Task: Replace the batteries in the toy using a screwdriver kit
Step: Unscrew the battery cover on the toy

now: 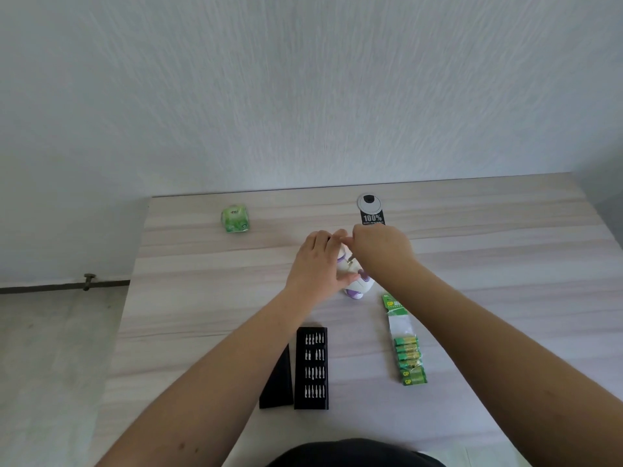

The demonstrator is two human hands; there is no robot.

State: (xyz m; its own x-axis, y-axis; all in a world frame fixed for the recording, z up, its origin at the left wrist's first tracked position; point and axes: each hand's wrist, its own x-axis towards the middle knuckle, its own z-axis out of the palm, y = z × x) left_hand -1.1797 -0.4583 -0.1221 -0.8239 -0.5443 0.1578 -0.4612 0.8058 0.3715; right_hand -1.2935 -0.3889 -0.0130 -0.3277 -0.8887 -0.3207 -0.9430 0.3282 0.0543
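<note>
Pale wood-grain table [202, 298] against a white textured wall; work is centred, well apart from the clutter. My left hand [313, 267] wraps the white-and-purple toy [357, 284], fingers curled over its far side, thumb on the near side, holding it down on the table. My right hand [377, 247] sits just above it, fingers bunched in a pinch on what looks like a thin screwdriver [349, 257], though only a short sliver of shaft shows below the fingers, so I cannot be sure of the tip's seating. Judgement: I am at the battery-cover screw. To do it well, I keep the toy braced so it cannot roll, hold the driver square to the screw head, press down before turning, and turn slowly; a small screw strips easily if the bit rides up. Bit tray [312, 367] lies open near my body with its black lid [278, 382] just beside it, handy if the bit fits poorly. Strip of green batteries [409, 360] waits to the right. Green tissue pack [235, 219] and black hang tag [371, 210] sit at the far edge, uninvolved.
</note>
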